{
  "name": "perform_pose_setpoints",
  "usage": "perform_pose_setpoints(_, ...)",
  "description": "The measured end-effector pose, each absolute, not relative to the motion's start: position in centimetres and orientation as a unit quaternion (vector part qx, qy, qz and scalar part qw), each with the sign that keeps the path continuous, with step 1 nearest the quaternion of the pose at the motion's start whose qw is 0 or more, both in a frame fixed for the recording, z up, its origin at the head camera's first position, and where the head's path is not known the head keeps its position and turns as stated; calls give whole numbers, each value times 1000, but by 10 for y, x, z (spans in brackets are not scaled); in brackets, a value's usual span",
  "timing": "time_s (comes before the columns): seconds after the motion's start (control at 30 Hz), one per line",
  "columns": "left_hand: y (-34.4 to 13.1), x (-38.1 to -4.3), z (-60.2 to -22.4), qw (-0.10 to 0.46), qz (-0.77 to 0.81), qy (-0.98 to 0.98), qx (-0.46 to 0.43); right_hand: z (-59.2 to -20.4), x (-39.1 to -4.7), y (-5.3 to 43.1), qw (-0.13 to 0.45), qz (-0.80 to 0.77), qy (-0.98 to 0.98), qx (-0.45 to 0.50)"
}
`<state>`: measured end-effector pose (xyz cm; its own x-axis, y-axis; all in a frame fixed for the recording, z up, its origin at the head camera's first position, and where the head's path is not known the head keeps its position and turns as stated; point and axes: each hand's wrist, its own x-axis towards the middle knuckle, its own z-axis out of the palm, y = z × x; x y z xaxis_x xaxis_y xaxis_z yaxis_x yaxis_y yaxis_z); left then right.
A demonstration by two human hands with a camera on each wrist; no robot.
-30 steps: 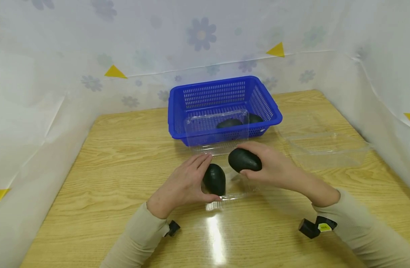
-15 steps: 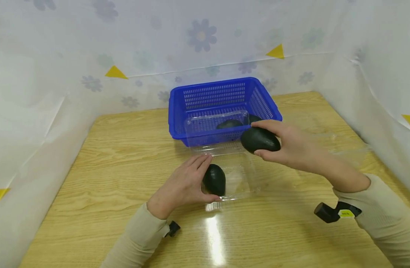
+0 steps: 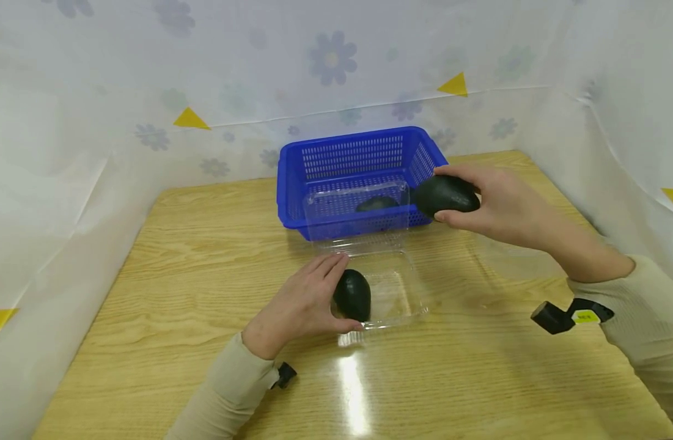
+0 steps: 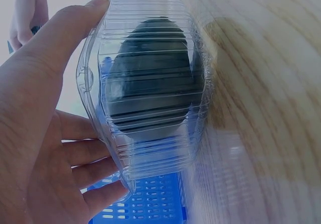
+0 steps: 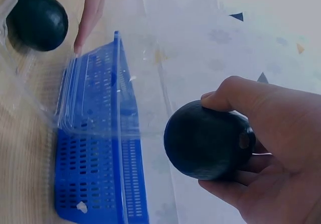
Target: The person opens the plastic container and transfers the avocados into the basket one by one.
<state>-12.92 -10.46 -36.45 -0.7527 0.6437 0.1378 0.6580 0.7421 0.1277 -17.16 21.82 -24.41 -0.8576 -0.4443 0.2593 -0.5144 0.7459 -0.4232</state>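
My right hand [image 3: 507, 208] grips a dark avocado [image 3: 447, 197] between thumb and fingers, raised at the basket's front right corner. In the right wrist view the avocado's stem mark [image 5: 244, 140] faces the palm. My left hand [image 3: 297, 305] spans the left end of a clear plastic clamshell container [image 3: 393, 296], thumb on the near rim and fingers on the far one. A second avocado [image 3: 352, 296] lies inside it, beside that hand; the left wrist view shows it through the ridged wall. The container's lid [image 3: 321, 214] stands raised in front of the basket.
A blue plastic basket [image 3: 342, 140] stands at the back, with an avocado [image 3: 377, 203] seen through the lid and another dark one mostly hidden behind the held avocado. Another clear container [image 3: 514, 260] sits to the right, partly covered by the right arm. White patterned sheets [image 3: 248, 67] enclose the table.
My right hand has lifted its avocado up and to the right, from over the clamshell container to the basket's front right corner. The left hand has stayed in place.
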Motion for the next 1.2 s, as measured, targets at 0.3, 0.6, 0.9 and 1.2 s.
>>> perform_pose_setpoints(0.3,-105,-129,-366,47,-87,-930,-353,-244,-203,223,32,212,-949,230)
perform_pose_setpoints(0.6,-105,-129,-367,51,-81,-931,-351,-249,-235,220,6,188,-959,214)
perform_pose_setpoints(0.9,-105,-130,-366,58,-78,-931,-351,-251,-260,211,-2,173,-960,221)
perform_pose_setpoints(1.2,-103,-129,-365,55,-70,-932,-351,-258,-280,202,-23,150,-965,214)
